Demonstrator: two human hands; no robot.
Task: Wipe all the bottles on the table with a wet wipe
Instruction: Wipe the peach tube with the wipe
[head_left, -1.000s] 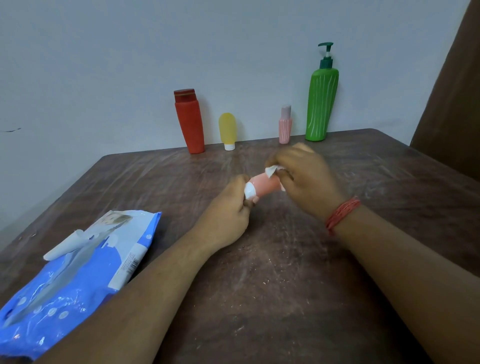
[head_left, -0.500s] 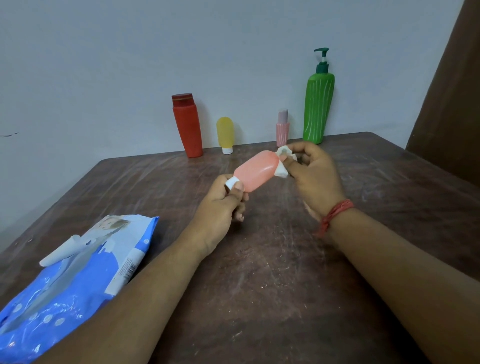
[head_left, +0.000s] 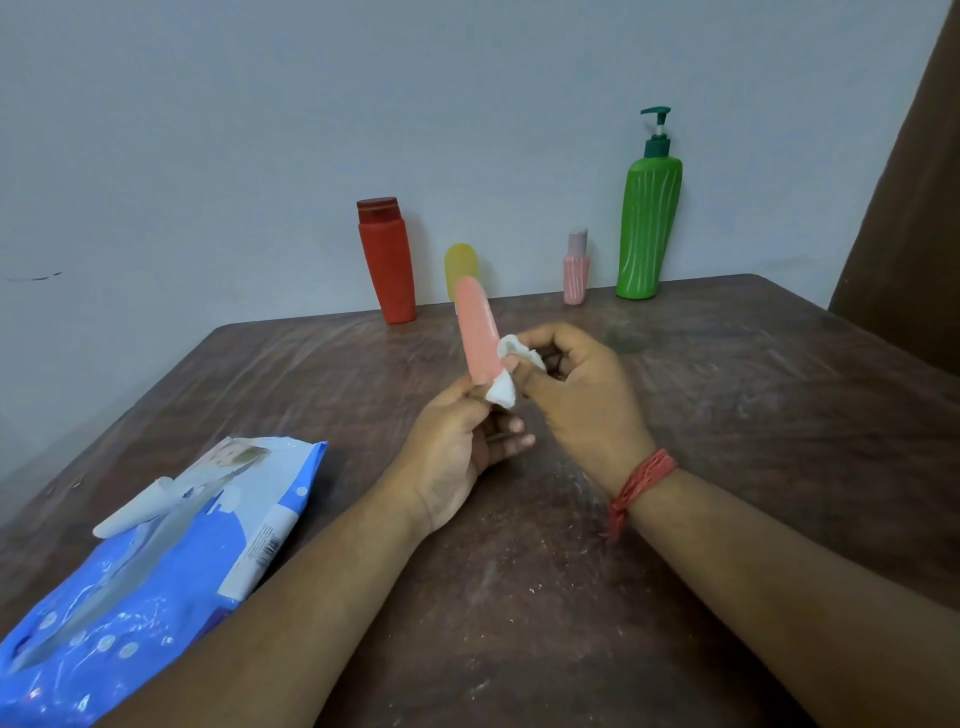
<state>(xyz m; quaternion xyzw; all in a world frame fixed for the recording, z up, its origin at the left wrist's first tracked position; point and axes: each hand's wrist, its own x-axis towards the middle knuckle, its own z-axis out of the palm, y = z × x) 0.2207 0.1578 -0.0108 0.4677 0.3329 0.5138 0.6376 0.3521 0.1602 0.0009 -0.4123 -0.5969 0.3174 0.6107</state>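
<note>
Standing nearly upright now, no longer slanted as half a second ago: pink bottle (head_left: 477, 332), lifted above mid-surface, base pinched in left hand (head_left: 457, 447) fingers. Pressed against its lower right side, wet wipe (head_left: 506, 371), bunched and clamped in curled right hand (head_left: 582, 395) fingers; cap end hidden, probably behind the wipe. Lying at near-left corner, partly past the frame edge, blue wipes pack (head_left: 156, 545). Bare brown surface (head_left: 753, 415) right of the hands and beyond them. Ranged along the far edge by the wall: red bottle (head_left: 387, 260), yellow bottle (head_left: 461, 265), small pink bottle (head_left: 575, 270), green pump bottle (head_left: 649, 223), well apart from the hands.
</note>
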